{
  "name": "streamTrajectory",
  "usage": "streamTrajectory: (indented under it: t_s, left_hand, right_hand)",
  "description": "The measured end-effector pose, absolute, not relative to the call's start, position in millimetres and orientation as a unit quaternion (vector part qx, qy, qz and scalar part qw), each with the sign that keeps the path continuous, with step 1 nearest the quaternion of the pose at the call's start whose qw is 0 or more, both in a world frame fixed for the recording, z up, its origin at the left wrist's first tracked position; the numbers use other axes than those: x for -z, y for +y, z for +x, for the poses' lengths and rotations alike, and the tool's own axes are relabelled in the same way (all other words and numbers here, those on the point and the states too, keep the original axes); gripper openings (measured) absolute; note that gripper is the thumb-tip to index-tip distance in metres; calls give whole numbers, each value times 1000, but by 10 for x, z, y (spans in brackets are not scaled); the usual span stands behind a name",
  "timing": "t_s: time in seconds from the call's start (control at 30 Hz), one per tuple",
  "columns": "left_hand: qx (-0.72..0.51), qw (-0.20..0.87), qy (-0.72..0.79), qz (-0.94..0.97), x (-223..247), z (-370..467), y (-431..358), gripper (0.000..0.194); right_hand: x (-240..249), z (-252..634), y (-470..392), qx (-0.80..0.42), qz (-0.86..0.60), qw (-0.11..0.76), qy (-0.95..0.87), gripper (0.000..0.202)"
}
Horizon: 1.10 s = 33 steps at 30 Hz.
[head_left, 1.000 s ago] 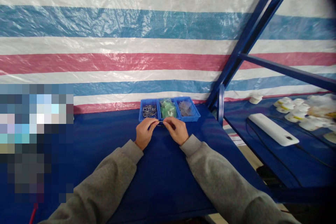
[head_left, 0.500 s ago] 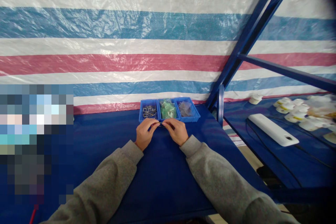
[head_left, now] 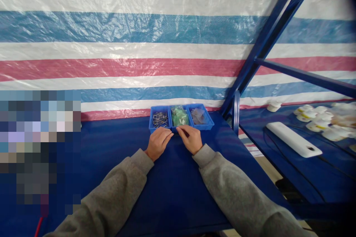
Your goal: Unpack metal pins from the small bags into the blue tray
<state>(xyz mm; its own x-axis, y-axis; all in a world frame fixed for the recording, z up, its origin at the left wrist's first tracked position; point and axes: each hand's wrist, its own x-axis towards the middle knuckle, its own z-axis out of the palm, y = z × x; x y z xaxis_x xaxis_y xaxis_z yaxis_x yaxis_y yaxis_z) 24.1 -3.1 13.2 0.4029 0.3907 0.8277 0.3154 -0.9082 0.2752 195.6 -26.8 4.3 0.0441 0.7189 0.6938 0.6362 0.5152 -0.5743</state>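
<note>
both hands worked just in front of the blue tray (head_left: 181,128) on the bench (head_left: 172,181). the left hand (head_left: 158,143) and right hand (head_left: 191,139) met fingertip to fingertip, fingers pinched together over something too small to make out; i cannot tell what they gripped. behind them the tray's left bin still held many metal pins (head_left: 160,119), the middle bin green bags (head_left: 179,116), the right bin clear bags (head_left: 198,115). judging by that, plenty was left.
</note>
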Motion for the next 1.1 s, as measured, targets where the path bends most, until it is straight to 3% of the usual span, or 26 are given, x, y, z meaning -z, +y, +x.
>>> streamTrajectory:
  t_s: [0.73, 1.1]
  left_hand:
    - [-535, -24, 229, 813, -137, 178, 11, 20]
    - [-476, -31, 397, 784, -297, 261, 134, 30]
  right_hand:
    - [-84, 1957, -311, -39, -505, 504, -700, 28]
    - [-65, 1997, -263, -18, -553, 428, -715, 32]
